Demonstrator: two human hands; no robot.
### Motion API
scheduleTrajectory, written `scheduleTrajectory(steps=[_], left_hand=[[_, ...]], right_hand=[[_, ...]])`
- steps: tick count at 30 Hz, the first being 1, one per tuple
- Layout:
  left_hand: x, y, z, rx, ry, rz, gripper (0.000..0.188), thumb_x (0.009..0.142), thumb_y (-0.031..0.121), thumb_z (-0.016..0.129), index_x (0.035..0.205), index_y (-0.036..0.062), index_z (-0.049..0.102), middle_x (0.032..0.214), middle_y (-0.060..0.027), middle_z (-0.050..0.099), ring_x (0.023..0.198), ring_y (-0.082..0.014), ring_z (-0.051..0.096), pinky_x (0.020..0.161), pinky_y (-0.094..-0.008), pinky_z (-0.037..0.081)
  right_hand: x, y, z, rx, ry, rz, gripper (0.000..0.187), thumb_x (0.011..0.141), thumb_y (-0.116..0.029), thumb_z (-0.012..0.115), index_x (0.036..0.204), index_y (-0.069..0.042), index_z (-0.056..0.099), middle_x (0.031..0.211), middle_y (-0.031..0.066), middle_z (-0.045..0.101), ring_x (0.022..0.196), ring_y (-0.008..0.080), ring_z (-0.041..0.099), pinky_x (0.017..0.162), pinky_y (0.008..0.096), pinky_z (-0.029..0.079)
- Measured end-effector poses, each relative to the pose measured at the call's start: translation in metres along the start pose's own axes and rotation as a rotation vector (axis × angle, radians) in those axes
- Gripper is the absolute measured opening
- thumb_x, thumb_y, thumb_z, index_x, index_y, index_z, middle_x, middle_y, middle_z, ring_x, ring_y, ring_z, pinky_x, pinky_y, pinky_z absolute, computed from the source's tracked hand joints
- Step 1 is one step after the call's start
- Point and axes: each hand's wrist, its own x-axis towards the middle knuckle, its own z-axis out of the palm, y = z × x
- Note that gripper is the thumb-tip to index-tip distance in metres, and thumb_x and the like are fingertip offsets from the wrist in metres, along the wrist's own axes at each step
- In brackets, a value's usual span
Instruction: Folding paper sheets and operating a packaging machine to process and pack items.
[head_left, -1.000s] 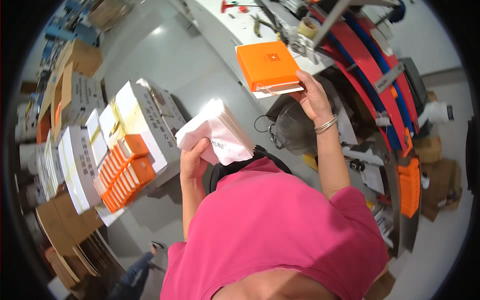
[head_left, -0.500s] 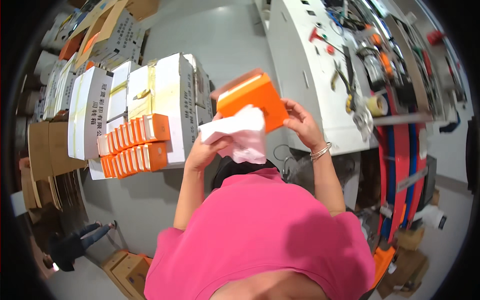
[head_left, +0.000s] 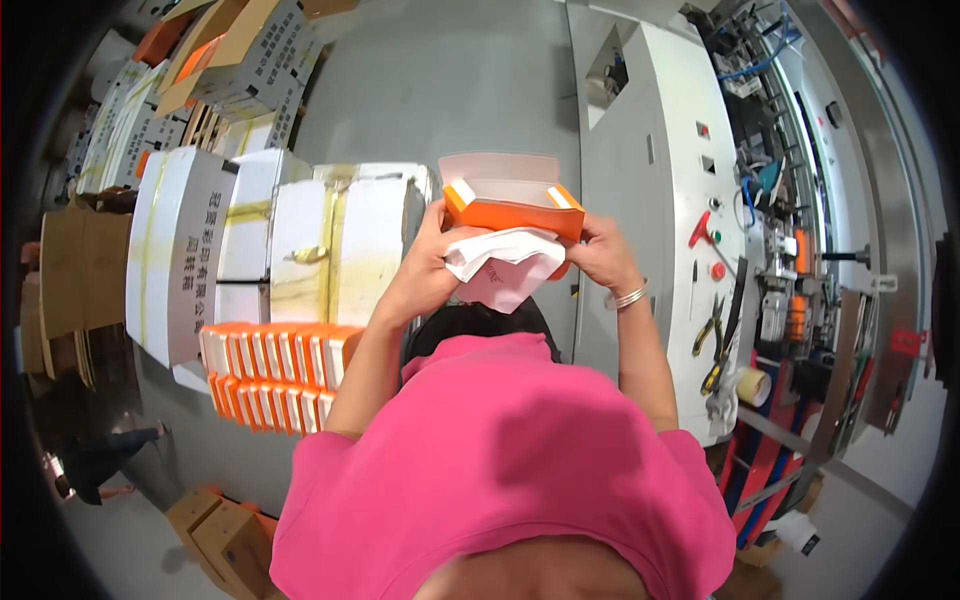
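Note:
In front of my chest I hold an orange box [head_left: 515,215] whose pale inner side and raised flap face away from me. My right hand [head_left: 606,258], with a bracelet at the wrist, is closed on the box's right end. A crumpled white cloth [head_left: 512,262] with some dark print hangs against the near side of the box. My left hand [head_left: 425,268] is closed on this cloth at the box's left end; some of its fingers are hidden behind the box.
Left of me, rows of orange boxes [head_left: 270,375] stand beside taped white cartons [head_left: 345,240]. A white machine cabinet [head_left: 660,150] runs along the right, with pliers [head_left: 712,345], a red-handled tool [head_left: 702,232] and a tape roll [head_left: 752,386] on top. A person [head_left: 100,455] is at the far lower left.
The orange box has turned, so its raised flap and inside edge now show. My right hand has come closer to my left, and the cloth is bunched lower against the box. The whole view has shifted.

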Motion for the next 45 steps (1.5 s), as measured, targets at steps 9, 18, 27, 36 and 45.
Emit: scheduleTrajectory(steps=[9,18,27,36,45], left_hand=[[0.152,-0.02,-0.018,0.136,-0.016,0.048,0.03,0.074,0.006,0.067,0.102,0.0171,0.069,0.125,-0.0135,0.043,0.116,-0.0312,0.041,0.097,-0.0393,0.039],[0.2,-0.03,-0.041,0.667,0.325,0.168,0.039,0.07,-0.003,0.062,0.104,0.0154,0.068,0.124,-0.0141,0.042,0.102,-0.0296,0.052,0.083,-0.035,0.048],[0.171,-0.036,-0.073,0.428,0.653,-0.154,0.034,0.071,-0.003,0.06,0.099,0.0124,0.068,0.122,-0.0185,0.044,0.113,-0.0367,0.045,0.095,-0.0394,0.039],[0.124,-0.032,-0.071,-0.069,0.816,-0.295,0.031,0.078,0.013,0.068,0.108,0.0053,0.061,0.109,-0.0095,0.057,0.098,-0.0204,0.055,0.087,-0.031,0.043],[0.094,-0.05,-0.088,-0.848,1.226,-0.12,0.03,0.077,0.01,0.07,0.101,-0.0056,0.06,0.09,-0.0084,0.065,0.081,-0.0143,0.061,0.075,-0.0313,0.05]], right_hand=[[0.144,-0.04,-0.087,0.128,0.079,-0.143,0.048,0.08,-0.009,0.067,0.125,-0.003,0.05,0.105,0.0028,0.059,0.093,0.011,0.057,0.081,0.026,0.048],[0.27,-0.092,-0.114,-0.06,-0.382,0.043,0.042,0.086,-0.013,0.06,0.125,-0.003,0.049,0.107,0.0,0.058,0.094,0.0082,0.054,0.081,0.0222,0.043],[0.36,-0.104,-0.052,-0.18,-0.897,0.094,0.024,0.088,-0.022,0.057,0.099,-0.001,0.06,0.086,-0.0018,0.058,0.08,0.006,0.051,0.076,0.0214,0.042],[0.373,-0.105,0.031,-0.147,-0.735,-0.165,0.023,0.088,-0.022,0.06,0.094,0.0,0.061,0.08,-0.0033,0.057,0.074,0.0043,0.048,0.067,0.0202,0.04],[0.374,-0.108,0.084,0.061,-0.949,0.203,0.028,0.092,-0.021,0.053,0.112,-0.002,0.055,0.096,-0.001,0.06,0.081,0.0052,0.055,0.071,0.0195,0.045]])
